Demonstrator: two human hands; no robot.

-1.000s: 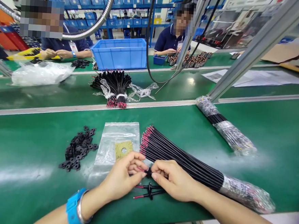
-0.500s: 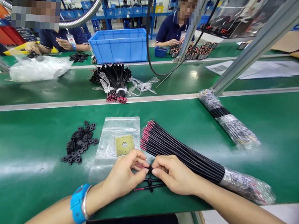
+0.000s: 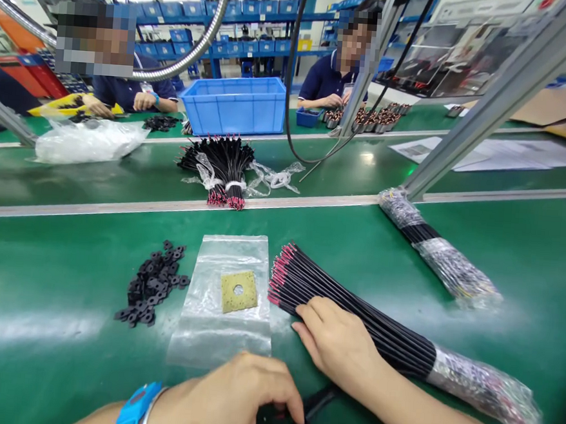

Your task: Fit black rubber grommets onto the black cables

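My right hand (image 3: 339,339) lies over the near side of a fanned bundle of black cables (image 3: 355,288) with stripped red wire ends. Its fingertips touch the nearest cables, and the thumb is apart from them. Low in the view, my left hand (image 3: 251,394) curls around a black cable (image 3: 319,403) near the table's front edge; a bit of red wire shows by its fingertips. The lower part of that hand is cut off by the frame. A clear zip bag (image 3: 208,310) lies ahead of my left hand, with a yellow square sponge (image 3: 231,302) on it.
Small black plastic parts (image 3: 154,284) lie in a pile at left. A wrapped cable bundle (image 3: 438,249) is at right. Beyond the metal rail are tied cables (image 3: 225,166), a white plastic bag (image 3: 89,140) and a blue crate (image 3: 234,108). Two people sit across the bench.
My hands have parted. The left has moved down toward the table edge with the cable; the right has let go of the black fitting and reached onto the cable bundle. The view has shifted slightly.
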